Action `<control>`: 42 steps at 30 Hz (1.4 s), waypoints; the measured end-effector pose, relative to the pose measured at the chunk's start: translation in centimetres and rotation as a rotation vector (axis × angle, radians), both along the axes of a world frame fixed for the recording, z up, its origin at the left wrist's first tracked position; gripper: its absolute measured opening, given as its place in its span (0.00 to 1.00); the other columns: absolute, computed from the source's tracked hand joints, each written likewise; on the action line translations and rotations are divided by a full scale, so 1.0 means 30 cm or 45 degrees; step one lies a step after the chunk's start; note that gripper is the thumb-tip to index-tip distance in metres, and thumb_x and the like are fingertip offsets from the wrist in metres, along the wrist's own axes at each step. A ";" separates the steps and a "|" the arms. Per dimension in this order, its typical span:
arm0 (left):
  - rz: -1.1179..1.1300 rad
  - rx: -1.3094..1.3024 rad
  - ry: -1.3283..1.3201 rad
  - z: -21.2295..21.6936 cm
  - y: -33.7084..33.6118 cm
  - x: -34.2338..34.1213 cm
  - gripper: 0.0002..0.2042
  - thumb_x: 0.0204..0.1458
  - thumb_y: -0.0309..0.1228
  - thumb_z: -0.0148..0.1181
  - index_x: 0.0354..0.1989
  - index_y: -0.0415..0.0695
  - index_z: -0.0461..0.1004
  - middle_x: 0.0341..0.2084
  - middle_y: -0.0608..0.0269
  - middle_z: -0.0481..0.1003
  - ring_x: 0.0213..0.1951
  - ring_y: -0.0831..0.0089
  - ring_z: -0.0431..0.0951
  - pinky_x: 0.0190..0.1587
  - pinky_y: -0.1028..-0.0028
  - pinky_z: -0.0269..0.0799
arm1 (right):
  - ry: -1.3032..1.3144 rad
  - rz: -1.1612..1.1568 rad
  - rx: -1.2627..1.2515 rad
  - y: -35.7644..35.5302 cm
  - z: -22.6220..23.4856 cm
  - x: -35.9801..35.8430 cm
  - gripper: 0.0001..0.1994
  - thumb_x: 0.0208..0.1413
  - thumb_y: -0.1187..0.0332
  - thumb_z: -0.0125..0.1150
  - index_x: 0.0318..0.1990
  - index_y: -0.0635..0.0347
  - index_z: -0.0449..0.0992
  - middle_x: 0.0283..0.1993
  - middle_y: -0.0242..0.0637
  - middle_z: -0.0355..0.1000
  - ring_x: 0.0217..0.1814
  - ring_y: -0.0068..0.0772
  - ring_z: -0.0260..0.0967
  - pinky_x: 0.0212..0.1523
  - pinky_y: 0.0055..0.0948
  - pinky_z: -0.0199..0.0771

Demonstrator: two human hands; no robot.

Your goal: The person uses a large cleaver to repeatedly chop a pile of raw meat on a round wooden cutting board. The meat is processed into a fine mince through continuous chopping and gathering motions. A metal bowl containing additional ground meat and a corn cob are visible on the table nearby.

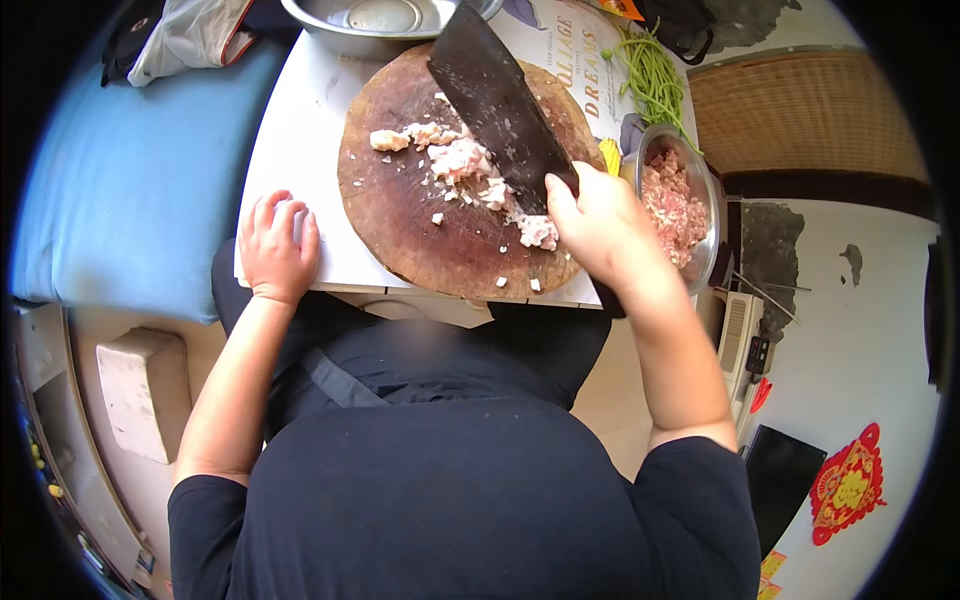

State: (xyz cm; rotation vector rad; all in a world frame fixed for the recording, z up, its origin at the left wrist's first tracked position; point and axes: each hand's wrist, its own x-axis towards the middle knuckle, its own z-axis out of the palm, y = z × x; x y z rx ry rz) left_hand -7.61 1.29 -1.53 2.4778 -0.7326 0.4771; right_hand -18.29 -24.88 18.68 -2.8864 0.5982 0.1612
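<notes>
My right hand (605, 222) is wrapped round the handle of a wide dark cleaver (495, 110). The blade slants up and to the left over a round wooden chopping board (390, 225). Chopped pale pink meat (462, 162) lies in a loose band along the blade's left side, with small white bits scattered over the wood. Most of the handle is hidden by my fingers. At the table's near left corner, my left hand (278, 248) rests on the white top, holding nothing, its fingers loosely bent and apart.
Minced meat fills part of a metal bowl (708, 225) right of the board. Green beans (652, 78) lie beyond it. A metal basin (365, 45) stands at the board's far side on the white table (285, 130). To the left is a blue-covered bed or seat (140, 180).
</notes>
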 end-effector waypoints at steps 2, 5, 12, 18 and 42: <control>-0.008 -0.006 0.024 -0.001 0.002 -0.002 0.07 0.45 0.33 0.57 0.33 0.46 0.72 0.42 0.59 0.70 0.48 0.60 0.67 0.50 0.65 0.62 | 0.017 0.082 0.016 -0.029 0.016 0.004 0.17 0.55 0.58 0.44 0.35 0.64 0.72 0.32 0.54 0.71 0.38 0.56 0.69 0.41 0.44 0.69; 0.013 0.010 -0.007 -0.002 0.020 -0.002 0.07 0.45 0.33 0.57 0.32 0.46 0.72 0.42 0.60 0.70 0.48 0.60 0.67 0.50 0.65 0.62 | 0.036 -0.023 0.235 -0.015 0.114 0.016 0.16 0.56 0.58 0.47 0.35 0.65 0.72 0.30 0.51 0.73 0.33 0.51 0.71 0.36 0.37 0.70; -0.002 -0.013 0.006 0.003 -0.005 -0.005 0.07 0.45 0.33 0.57 0.33 0.46 0.73 0.42 0.59 0.70 0.48 0.60 0.67 0.50 0.64 0.62 | 0.083 -0.080 -0.027 0.003 -0.005 -0.012 0.19 0.55 0.57 0.45 0.36 0.67 0.72 0.32 0.56 0.72 0.38 0.56 0.70 0.41 0.42 0.70; 0.004 0.000 0.031 -0.001 0.020 -0.006 0.07 0.46 0.33 0.57 0.33 0.46 0.72 0.42 0.59 0.69 0.48 0.59 0.67 0.50 0.64 0.62 | -0.142 -0.110 0.378 -0.041 0.090 -0.023 0.17 0.55 0.57 0.48 0.34 0.65 0.72 0.29 0.54 0.71 0.33 0.57 0.69 0.35 0.41 0.68; 0.013 0.004 -0.005 0.002 0.015 0.002 0.07 0.45 0.32 0.57 0.32 0.46 0.73 0.42 0.59 0.70 0.47 0.59 0.67 0.49 0.64 0.63 | -0.097 -0.128 0.331 -0.051 0.095 -0.024 0.16 0.55 0.57 0.49 0.35 0.64 0.72 0.27 0.51 0.71 0.31 0.52 0.69 0.33 0.37 0.68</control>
